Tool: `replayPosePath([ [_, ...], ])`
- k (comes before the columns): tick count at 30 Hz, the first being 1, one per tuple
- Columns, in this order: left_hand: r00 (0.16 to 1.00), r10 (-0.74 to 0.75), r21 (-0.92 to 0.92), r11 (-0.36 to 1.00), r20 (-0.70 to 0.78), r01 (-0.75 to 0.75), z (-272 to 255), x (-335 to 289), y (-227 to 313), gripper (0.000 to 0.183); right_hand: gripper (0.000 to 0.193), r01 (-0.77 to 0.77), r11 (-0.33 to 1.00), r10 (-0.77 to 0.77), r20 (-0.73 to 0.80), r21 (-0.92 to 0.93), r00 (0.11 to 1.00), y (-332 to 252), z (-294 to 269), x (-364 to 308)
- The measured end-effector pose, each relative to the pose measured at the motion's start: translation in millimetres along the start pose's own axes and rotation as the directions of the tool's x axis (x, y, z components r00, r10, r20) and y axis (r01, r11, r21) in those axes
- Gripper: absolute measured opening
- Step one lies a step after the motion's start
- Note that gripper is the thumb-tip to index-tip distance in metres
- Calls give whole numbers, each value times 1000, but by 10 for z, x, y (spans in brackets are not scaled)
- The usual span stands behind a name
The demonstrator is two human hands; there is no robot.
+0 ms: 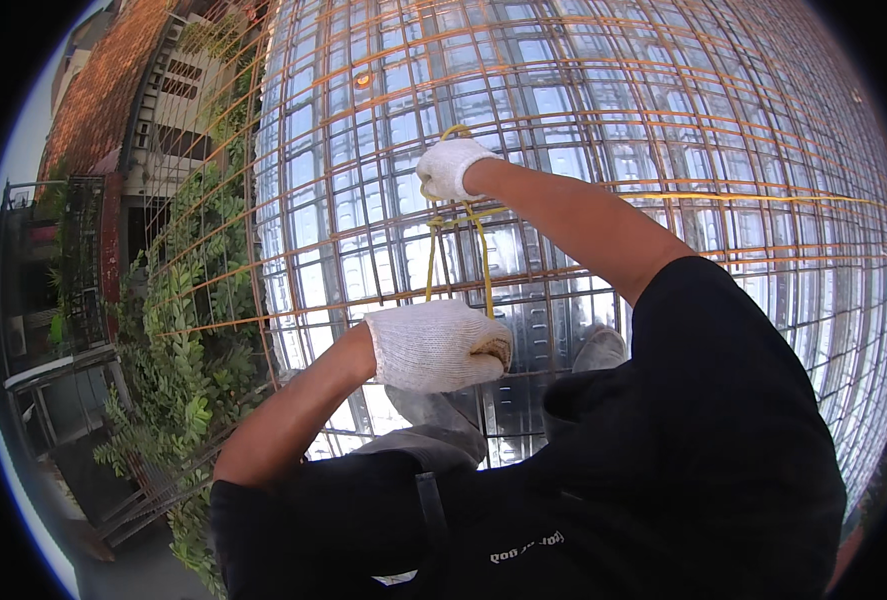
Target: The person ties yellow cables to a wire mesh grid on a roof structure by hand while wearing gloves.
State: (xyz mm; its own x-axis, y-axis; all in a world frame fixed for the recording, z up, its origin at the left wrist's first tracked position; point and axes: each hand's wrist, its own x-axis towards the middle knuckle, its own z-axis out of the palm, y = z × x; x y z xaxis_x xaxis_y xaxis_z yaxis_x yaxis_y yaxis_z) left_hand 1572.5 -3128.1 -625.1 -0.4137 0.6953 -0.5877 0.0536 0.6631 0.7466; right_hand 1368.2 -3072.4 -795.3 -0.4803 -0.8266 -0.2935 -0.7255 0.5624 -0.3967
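Yellow cord (483,262) runs taut between my gloved hands over the rusty steel mesh (663,130), left grip (441,345) clenched on its lower end, right grip (450,166) closed around the upper loop, keeping it straight.

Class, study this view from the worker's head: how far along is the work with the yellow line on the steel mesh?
Done: rusty steel mesh already lies across shiny metal decking. In hand: the gloved right hand holds a yellow line against the mesh, while the gloved left hand grips its near end. Left: no finished ties or knots can be made out across the mesh.
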Motion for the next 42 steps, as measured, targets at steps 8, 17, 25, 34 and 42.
replayPosePath([
  [8,993,90,-91,991,-77,-97,-219,-379,658,28,20,117,991,-129,-305,-58,944,-171,441,49],
  [17,921,-235,580,720,-312,380,146,40,-26,31,20,212,880,-151,171,-425,974,-698,938,247],
  [25,928,-285,474,800,-239,368,162,115,-263,31,23,207,928,-122,273,-310,954,-623,660,235],
  [34,868,-468,252,831,-165,496,-8,272,-1247,45,44,59,987,14,437,-153,899,-80,465,205],
  [42,699,-640,182,683,-320,708,-23,-26,-2206,44,30,262,920,-220,169,-290,961,-430,626,-35],
])
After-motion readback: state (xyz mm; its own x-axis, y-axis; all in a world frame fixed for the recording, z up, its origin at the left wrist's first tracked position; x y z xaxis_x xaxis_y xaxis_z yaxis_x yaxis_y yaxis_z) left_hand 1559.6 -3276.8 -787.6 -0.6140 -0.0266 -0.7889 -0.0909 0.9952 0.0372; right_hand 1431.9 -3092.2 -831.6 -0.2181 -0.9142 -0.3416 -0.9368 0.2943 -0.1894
